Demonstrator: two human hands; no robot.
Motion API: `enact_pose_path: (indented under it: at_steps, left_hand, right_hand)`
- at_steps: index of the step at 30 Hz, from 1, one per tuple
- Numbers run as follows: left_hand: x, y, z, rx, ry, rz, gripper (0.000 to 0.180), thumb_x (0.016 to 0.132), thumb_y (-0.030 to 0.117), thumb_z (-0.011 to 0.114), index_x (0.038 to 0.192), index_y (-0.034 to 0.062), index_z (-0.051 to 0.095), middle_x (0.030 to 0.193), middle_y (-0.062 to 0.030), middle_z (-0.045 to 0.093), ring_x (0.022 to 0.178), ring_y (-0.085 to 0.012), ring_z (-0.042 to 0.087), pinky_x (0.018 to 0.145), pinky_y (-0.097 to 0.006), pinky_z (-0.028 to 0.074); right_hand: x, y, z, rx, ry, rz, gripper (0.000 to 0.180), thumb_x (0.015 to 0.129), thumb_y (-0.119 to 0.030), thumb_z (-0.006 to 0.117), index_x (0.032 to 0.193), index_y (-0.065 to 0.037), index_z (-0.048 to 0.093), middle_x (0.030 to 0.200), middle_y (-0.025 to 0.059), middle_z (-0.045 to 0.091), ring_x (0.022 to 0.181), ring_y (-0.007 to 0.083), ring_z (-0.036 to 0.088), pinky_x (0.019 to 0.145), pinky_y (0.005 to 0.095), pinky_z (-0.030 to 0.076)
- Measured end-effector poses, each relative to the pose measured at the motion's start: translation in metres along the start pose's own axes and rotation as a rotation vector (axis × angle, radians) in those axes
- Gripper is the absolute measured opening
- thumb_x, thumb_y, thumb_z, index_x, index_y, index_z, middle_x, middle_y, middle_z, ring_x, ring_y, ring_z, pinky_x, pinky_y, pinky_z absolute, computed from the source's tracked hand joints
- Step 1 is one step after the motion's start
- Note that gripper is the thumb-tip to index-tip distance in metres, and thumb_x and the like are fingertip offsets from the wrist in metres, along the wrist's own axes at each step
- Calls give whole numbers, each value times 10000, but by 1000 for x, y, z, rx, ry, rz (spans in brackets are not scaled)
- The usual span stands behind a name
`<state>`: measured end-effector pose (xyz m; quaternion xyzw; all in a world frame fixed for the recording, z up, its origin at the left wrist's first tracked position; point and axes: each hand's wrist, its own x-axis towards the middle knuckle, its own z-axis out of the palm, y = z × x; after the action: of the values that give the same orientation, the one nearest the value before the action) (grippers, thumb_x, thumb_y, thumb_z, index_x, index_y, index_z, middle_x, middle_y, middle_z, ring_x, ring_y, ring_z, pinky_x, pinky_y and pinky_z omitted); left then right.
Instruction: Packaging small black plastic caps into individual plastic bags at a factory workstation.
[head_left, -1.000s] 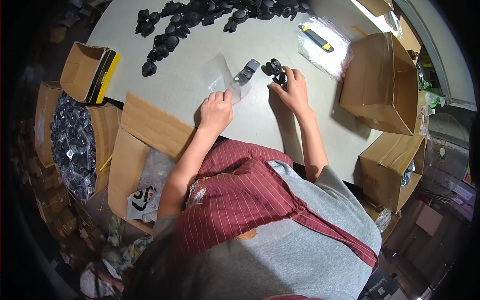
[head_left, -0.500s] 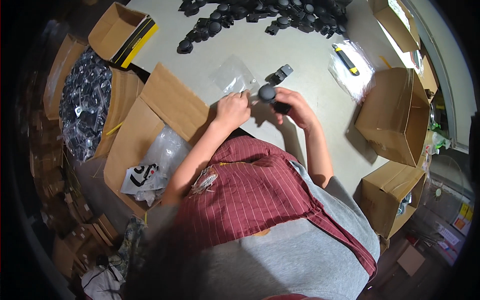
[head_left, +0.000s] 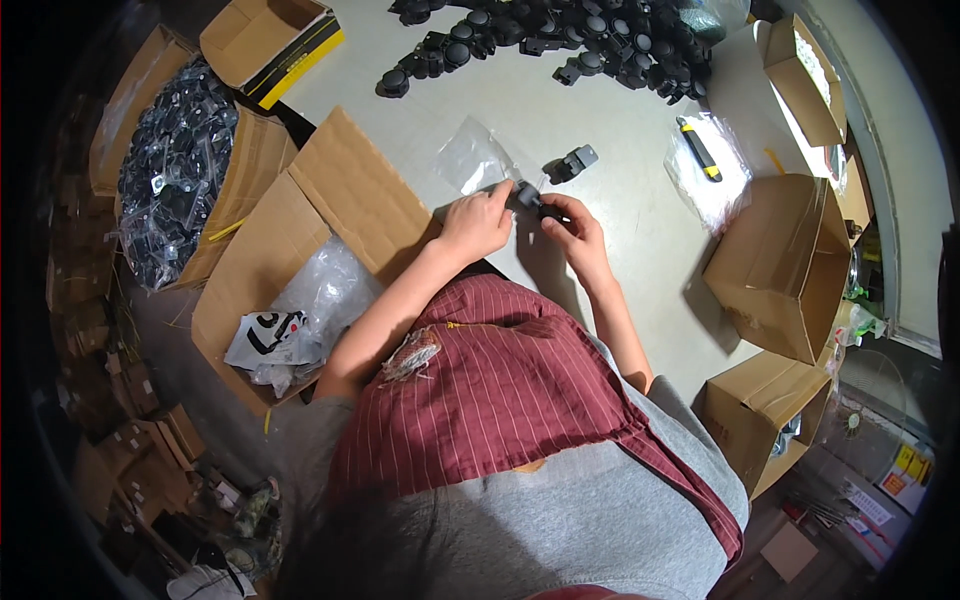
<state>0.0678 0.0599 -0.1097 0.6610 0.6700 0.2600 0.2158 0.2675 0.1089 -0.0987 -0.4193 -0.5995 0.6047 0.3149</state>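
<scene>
My right hand [head_left: 582,240] pinches a black plastic part with a rounded end [head_left: 526,195] between thumb and fingers, above the table. Close against its left end, the curled fingers of my left hand [head_left: 477,224] touch the edge of a clear plastic bag [head_left: 473,158]. My left fingertips are partly hidden, so the exact grip is hard to see. Just beyond my right hand, a second black part [head_left: 573,163] with a squarish end lies on the table.
Many similar black parts [head_left: 600,45] are heaped at the far edge. A yellow-black utility knife [head_left: 699,150] lies on clear plastic at right, near open cardboard boxes [head_left: 765,260]. At left stand an open carton with plastic bags [head_left: 235,300] and a box of bagged black parts [head_left: 180,170].
My right hand has brought the black part lower and left, up against my left fingers, and turned it. The whole view has shifted slightly.
</scene>
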Motion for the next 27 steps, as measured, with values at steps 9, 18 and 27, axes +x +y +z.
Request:
enact_pose_path:
  at_steps: [9, 18, 27]
  left_hand:
    - [0, 4, -7, 43, -30, -5, 514, 809, 120, 603, 1316, 64, 536, 806, -208, 691, 781, -411, 681, 721, -519, 547]
    - [-5, -2, -11, 162, 65, 152, 571, 765, 88, 620, 1330, 73, 535, 818, -174, 690, 795, -367, 686, 693, -491, 552]
    - [-7, 5, -14, 160, 73, 109, 704, 758, 104, 634, 1436, 69, 446, 731, -189, 668, 697, -365, 683, 636, -486, 552]
  right_hand:
    - [-8, -16, 9, -897, -180, -724, 418, 620, 32, 662, 1031, -27, 703, 1264, 161, 571, 1190, 359, 536, 984, 413, 497]
    - [-9, -7, 16, -931, -333, -791, 328, 674, -36, 675, 1000, -29, 714, 1282, 106, 603, 1182, 334, 545, 998, 409, 475]
    - [-4, -4, 36, -364, -48, -397, 421, 794, 86, 657, 1197, -35, 638, 1297, 149, 596, 1131, 320, 619, 936, 355, 520]
